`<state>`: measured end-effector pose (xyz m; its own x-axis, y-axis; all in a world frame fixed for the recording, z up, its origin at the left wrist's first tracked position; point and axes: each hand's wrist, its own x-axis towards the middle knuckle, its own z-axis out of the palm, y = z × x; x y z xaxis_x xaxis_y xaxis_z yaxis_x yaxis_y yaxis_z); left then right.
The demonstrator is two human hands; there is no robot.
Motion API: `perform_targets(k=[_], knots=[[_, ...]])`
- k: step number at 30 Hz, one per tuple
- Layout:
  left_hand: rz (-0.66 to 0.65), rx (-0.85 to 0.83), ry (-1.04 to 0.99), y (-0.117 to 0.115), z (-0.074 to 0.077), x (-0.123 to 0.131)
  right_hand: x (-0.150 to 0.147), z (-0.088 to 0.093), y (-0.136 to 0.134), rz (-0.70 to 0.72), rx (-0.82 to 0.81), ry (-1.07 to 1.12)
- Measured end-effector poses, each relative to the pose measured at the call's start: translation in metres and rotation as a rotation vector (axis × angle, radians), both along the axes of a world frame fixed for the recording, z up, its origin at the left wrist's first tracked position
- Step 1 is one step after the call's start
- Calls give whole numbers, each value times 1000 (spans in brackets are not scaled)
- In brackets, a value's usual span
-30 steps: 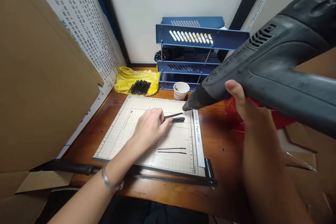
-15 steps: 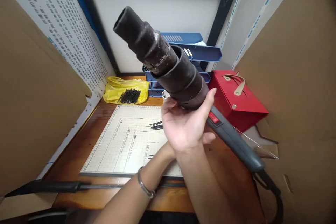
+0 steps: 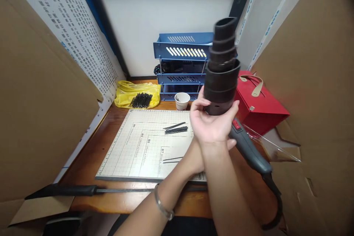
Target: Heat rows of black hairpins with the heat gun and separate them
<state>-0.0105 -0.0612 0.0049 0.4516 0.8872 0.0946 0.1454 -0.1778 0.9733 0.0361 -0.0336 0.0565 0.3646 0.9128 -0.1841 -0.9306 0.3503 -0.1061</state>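
My right hand (image 3: 211,121) cups the lower barrel of a dark heat gun (image 3: 222,81), thumb on its right side and fingers on its left. Its stepped black nozzle points up. The grey handle, with a red switch, slopes down to the right. My left hand (image 3: 231,143) is mostly hidden behind my right wrist; only a fingertip shows beside the handle, and its grip cannot be made out. A bracelet circles my left forearm. Below lies a white cutting mat (image 3: 118,155) with thin black sticks (image 3: 176,129) and two more sticks (image 3: 173,160) lower down.
Behind the mat stand a white paper cup (image 3: 182,104) and blue stacked trays (image 3: 181,79). A yellow bag (image 3: 121,94) bears a heap of black sticks (image 3: 141,100). A red box (image 3: 262,105) stands right. A black-handled rod (image 3: 91,190) lies along the front. Cardboard walls flank both sides.
The heat gun has swung from a leftward slant to nearly upright and shifted right with my hands. The cup and more sticks on the mat have come into sight.
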Motion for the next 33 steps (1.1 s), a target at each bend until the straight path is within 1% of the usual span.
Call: perform_targets(k=[1,2,3,5,8,11,15,18,20,24,26,29,33], knots=[[-44,-9,7,-7,-13,-11,8,-2,2,10,24,111],[-42,-24,30,-13,-25,-24,16,-4,4,17,35,182],[-10,-38,57,-19,-34,-37,23,-7,7,14,24,223],[82,-54,95,-26,-47,-64,36,-15,13,-6,3,274],[203,-34,155,-26,-54,-95,46,-28,21,-24,-22,286],[261,15,252,-12,-54,-112,50,-39,27,-26,-53,249],[282,138,400,15,-45,-120,53,-48,31,-32,-66,226],[217,248,485,32,-41,-119,57,-52,32,-40,-75,219],[166,314,536,43,-43,-117,60,-54,31,-48,-90,224],[112,393,642,60,-53,-112,63,-59,31,-72,-123,251],[99,413,680,66,-57,-110,65,-61,30,-80,-126,268],[82,427,707,69,-57,-106,67,-64,29,-88,-122,289],[82,423,712,63,-55,-105,68,-67,29,-90,-102,297]])
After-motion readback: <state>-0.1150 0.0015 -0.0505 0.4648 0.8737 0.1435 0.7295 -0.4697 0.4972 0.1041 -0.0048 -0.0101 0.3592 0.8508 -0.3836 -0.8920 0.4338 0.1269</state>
